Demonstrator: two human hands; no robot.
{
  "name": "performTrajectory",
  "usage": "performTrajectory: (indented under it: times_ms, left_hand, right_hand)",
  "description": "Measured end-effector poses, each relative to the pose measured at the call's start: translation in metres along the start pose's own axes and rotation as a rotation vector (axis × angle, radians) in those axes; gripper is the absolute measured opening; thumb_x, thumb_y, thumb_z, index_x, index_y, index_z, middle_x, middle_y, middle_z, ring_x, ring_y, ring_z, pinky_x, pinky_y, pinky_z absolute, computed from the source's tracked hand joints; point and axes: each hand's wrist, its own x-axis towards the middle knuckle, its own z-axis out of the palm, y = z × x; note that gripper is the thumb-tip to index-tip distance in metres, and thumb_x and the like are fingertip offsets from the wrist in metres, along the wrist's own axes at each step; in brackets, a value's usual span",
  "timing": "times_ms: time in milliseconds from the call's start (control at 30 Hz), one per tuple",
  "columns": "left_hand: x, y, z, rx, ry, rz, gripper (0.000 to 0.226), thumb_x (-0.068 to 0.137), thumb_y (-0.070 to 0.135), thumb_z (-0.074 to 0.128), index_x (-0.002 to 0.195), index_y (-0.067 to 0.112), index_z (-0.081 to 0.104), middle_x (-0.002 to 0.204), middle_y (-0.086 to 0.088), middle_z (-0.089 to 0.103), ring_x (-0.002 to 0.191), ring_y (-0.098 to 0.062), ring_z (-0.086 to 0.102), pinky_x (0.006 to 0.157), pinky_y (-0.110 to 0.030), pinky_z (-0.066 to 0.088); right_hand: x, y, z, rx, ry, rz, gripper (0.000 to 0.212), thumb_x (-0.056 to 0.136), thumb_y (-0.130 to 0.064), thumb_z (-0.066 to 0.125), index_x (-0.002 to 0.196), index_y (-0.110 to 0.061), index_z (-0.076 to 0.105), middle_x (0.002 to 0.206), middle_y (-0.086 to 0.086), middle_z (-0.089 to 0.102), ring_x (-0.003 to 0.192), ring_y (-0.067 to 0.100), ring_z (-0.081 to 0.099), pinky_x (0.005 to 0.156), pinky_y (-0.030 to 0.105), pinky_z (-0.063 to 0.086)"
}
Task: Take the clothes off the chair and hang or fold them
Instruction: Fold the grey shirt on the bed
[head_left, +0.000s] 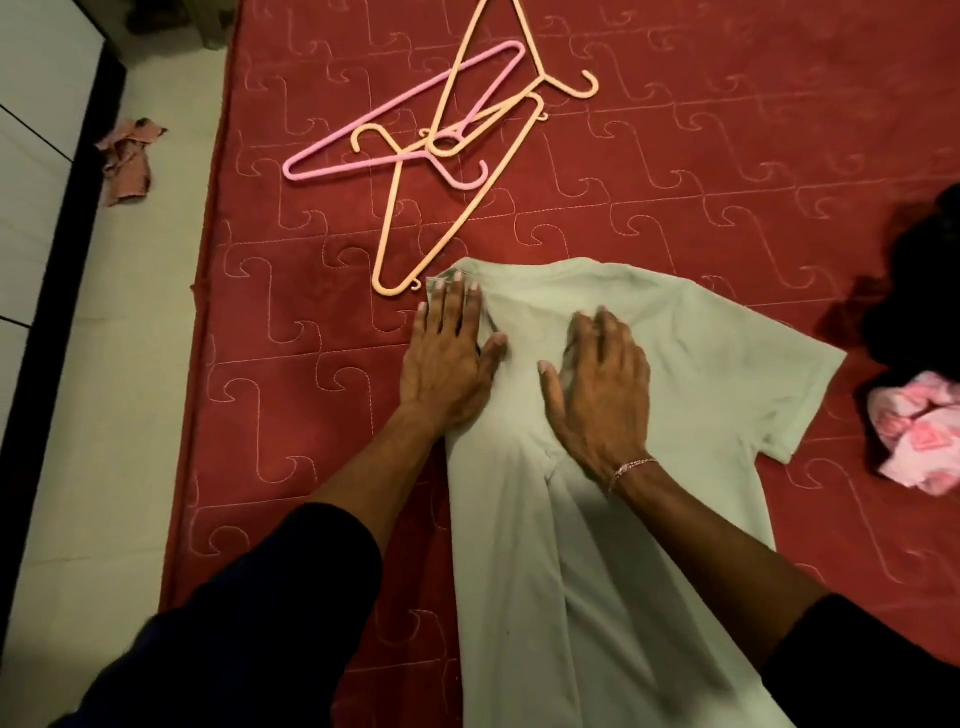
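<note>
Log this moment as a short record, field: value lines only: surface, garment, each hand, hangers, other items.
surface: red quilted mattress
garment: pale green T-shirt, laid flat, left side folded in, right sleeve still spread out
left hand: flat, fingers straight, pressing the folded left edge near the collar
right hand: flat, palm down on the shirt's chest
hangers: pink hanger and peach hangers, overlapping in a pile beyond the shirt
other items: pink cloth and dark clothing at right; rag on the floor at left

Left hand (447, 358) flat, fingers straight; right hand (602, 384) flat.
</note>
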Motion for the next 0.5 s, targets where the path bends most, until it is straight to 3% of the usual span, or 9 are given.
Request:
performTrajectory:
  times_ms: [100, 200, 267, 333, 400, 500]
  left_hand:
    - [0.003, 0.001, -0.003, 0.049, -0.050, -0.013, 0.076, 0.099, 0.063, 0.004, 0.158, 0.017, -0.009, 0.165, -0.009, -0.015, 0.151, -0.028, -0.018, 0.124, -0.047, -0.004]
    - [-0.002, 0.014, -0.009, 0.057, 0.001, -0.070, 0.075, 0.103, 0.058, 0.008, 0.158, 0.010, -0.007, 0.165, -0.014, -0.014, 0.152, -0.029, -0.016, 0.124, -0.047, -0.004]
    - [-0.011, 0.031, -0.008, 0.024, 0.048, -0.085, 0.070, 0.106, 0.047, 0.013, 0.157, 0.002, -0.003, 0.165, -0.019, -0.007, 0.153, -0.030, -0.008, 0.125, -0.046, 0.001]
    - [-0.019, 0.047, -0.003, -0.052, 0.028, -0.097, 0.066, 0.105, 0.040, 0.010, 0.156, -0.001, -0.002, 0.164, -0.021, -0.004, 0.153, -0.031, -0.004, 0.125, -0.046, 0.008]
    - [-0.023, 0.053, 0.003, -0.107, 0.005, -0.099, 0.067, 0.101, 0.039, 0.003, 0.156, 0.000, -0.003, 0.165, -0.020, -0.004, 0.153, -0.031, -0.005, 0.125, -0.046, 0.007]
    - [-0.024, 0.051, 0.010, -0.099, 0.032, -0.086, 0.066, 0.101, 0.038, 0.005, 0.157, 0.003, 0.001, 0.165, -0.017, -0.003, 0.154, -0.028, -0.004, 0.125, -0.043, 0.004]
  right_hand:
    - [0.007, 0.022, -0.010, 0.039, 0.033, 0.087, 0.063, 0.091, -0.060, 0.055, 0.136, -0.016, 0.051, 0.127, 0.011, 0.055, 0.113, 0.031, 0.049, 0.092, 0.044, 0.044]
    - [0.026, 0.037, -0.014, 0.327, -0.051, 0.147, 0.035, 0.087, -0.051, 0.065, 0.105, -0.020, 0.064, 0.103, 0.005, 0.062, 0.103, 0.030, 0.053, 0.084, 0.037, 0.042]
    - [0.032, 0.038, -0.024, 0.581, -0.069, 0.239, 0.028, 0.084, -0.051, 0.068, 0.087, -0.024, 0.059, 0.084, 0.000, 0.067, 0.083, 0.026, 0.064, 0.074, 0.036, 0.051]
    - [0.030, 0.032, -0.032, 0.790, -0.082, 0.373, 0.036, 0.083, -0.048, 0.073, 0.092, -0.018, 0.056, 0.074, -0.002, 0.066, 0.064, 0.013, 0.066, 0.062, 0.033, 0.056]
    - [0.022, 0.025, -0.027, 0.965, -0.140, 0.559, 0.043, 0.077, -0.050, 0.080, 0.094, -0.014, 0.063, 0.074, 0.000, 0.069, 0.063, 0.011, 0.067, 0.063, 0.032, 0.058]
    - [0.010, 0.016, -0.014, 0.977, -0.139, 0.721, 0.043, 0.072, -0.056, 0.077, 0.080, -0.014, 0.073, 0.080, 0.000, 0.075, 0.079, 0.022, 0.072, 0.075, 0.039, 0.059]
